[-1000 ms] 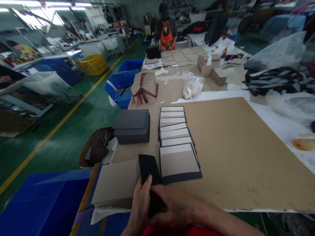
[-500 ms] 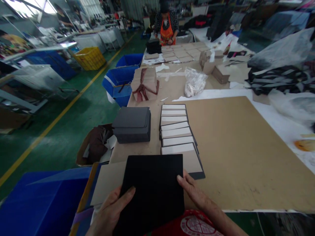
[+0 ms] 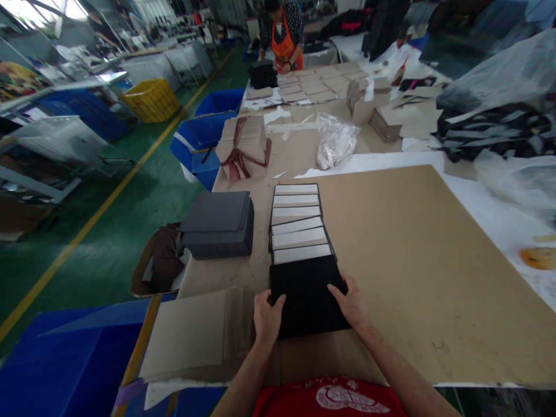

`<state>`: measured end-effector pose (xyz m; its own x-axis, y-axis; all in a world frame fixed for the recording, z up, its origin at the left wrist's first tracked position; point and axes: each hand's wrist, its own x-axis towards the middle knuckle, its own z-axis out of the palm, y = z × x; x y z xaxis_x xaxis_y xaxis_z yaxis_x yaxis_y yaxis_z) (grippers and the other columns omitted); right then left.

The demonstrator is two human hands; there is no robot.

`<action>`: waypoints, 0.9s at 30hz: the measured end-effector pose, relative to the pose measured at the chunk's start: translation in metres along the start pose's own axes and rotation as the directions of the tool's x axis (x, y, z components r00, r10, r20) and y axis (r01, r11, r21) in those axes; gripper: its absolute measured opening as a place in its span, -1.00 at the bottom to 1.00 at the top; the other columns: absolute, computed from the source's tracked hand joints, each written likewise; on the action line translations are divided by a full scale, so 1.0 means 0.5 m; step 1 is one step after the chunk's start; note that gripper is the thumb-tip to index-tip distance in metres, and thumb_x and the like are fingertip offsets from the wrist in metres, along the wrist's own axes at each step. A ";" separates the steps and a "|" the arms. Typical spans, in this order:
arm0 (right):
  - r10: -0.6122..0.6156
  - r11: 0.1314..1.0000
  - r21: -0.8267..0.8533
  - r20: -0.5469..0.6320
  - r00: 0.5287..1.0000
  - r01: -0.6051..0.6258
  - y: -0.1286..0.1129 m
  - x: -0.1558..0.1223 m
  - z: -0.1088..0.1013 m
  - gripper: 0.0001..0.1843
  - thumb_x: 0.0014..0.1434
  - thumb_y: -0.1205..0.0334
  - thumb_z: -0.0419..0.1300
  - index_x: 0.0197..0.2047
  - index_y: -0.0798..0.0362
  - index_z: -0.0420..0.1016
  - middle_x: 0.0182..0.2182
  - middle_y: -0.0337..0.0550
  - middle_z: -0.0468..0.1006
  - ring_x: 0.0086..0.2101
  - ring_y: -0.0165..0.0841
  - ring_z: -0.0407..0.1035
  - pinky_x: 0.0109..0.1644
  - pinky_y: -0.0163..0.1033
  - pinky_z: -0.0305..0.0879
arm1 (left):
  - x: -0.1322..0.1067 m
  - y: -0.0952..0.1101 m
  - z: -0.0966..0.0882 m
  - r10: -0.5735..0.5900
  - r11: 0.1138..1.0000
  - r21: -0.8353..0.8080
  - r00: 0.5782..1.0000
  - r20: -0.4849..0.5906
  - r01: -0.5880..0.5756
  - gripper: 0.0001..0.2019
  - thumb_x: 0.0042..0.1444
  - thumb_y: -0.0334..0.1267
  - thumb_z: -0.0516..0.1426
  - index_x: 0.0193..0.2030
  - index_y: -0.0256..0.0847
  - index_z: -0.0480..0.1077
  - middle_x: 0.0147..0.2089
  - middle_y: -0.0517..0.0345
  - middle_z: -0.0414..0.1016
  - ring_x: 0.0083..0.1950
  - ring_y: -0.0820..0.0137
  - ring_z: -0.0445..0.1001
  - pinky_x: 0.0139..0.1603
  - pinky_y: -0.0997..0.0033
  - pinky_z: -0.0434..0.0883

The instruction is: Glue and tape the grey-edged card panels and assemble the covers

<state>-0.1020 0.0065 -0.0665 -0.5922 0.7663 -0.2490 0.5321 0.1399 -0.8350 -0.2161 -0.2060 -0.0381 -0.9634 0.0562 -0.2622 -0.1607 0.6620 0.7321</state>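
Observation:
A black sheet [image 3: 306, 295] lies flat at the near end of a row of overlapping grey-and-black boards [image 3: 297, 223] on the brown tabletop board [image 3: 412, 255]. My left hand [image 3: 267, 315] grips the sheet's near left corner, thumb on top. On the sheet's right edge rests my right hand [image 3: 354, 304], fingers curled over it. A stack of grey card [image 3: 191, 336] sits just left of my left hand.
A dark grey stack [image 3: 219, 223] stands left of the row. Further back lie a ribbon-tied bundle [image 3: 243, 147] and a clear plastic bag [image 3: 332, 142]. Blue bins [image 3: 200, 145] line the table's left side. A person in an orange apron [image 3: 282, 40] works at the far end.
The black sheet went from folded in both hands, to held open near my body, to laid down flat on the nearest board of the row.

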 end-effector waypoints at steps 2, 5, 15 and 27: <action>-0.028 0.997 -0.070 -0.014 1.000 0.027 0.008 0.004 0.008 -0.46 0.02 -0.09 0.21 -0.03 0.11 0.45 -0.10 0.05 0.47 -0.06 -0.10 0.39 0.10 0.00 0.30 | 0.000 -0.001 0.008 0.021 0.998 0.057 0.999 -0.047 -0.018 -0.70 -0.07 -0.18 0.26 -0.19 -0.27 0.44 -0.08 -0.07 0.43 -0.02 0.14 0.43 0.07 0.12 0.36; -0.034 0.992 -0.125 -0.015 0.999 0.032 0.022 0.005 0.016 -0.45 0.05 -0.10 0.18 -0.02 0.12 0.44 -0.07 0.07 0.42 -0.05 -0.09 0.37 0.11 -0.01 0.29 | -0.002 -0.005 0.019 0.041 0.994 0.105 0.997 -0.070 -0.034 -0.72 -0.03 -0.25 0.24 -0.14 -0.25 0.41 -0.06 -0.04 0.40 0.00 0.17 0.40 0.11 0.13 0.35; 0.064 0.997 -0.047 -0.031 0.997 -0.066 0.009 0.008 0.019 -0.50 -0.01 -0.09 0.19 -0.08 0.06 0.41 -0.07 0.03 0.40 -0.02 -0.09 0.32 0.14 -0.01 0.24 | 0.011 -0.023 0.026 0.066 0.989 0.137 0.996 -0.056 -0.057 -0.77 0.06 -0.32 0.20 -0.11 -0.24 0.39 -0.13 0.04 0.42 -0.11 0.27 0.43 0.02 0.20 0.40; 0.243 0.962 0.137 -0.027 0.970 -0.237 -0.002 0.016 0.011 -0.38 -0.10 -0.20 0.27 -0.06 0.03 0.37 -0.25 -0.10 0.51 -0.27 -0.20 0.45 -0.20 -0.14 0.42 | 0.010 -0.020 0.023 0.094 0.992 0.094 0.994 -0.051 -0.089 -0.78 0.03 -0.28 0.18 -0.14 -0.23 0.40 -0.14 0.01 0.46 -0.10 0.22 0.48 0.01 0.19 0.41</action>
<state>-0.1106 0.0089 -0.0706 -0.4287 0.7939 -0.4313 0.5691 -0.1335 -0.8113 -0.2166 -0.2039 -0.0540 -0.9838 0.0803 -0.1601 -0.0534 0.7217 0.6901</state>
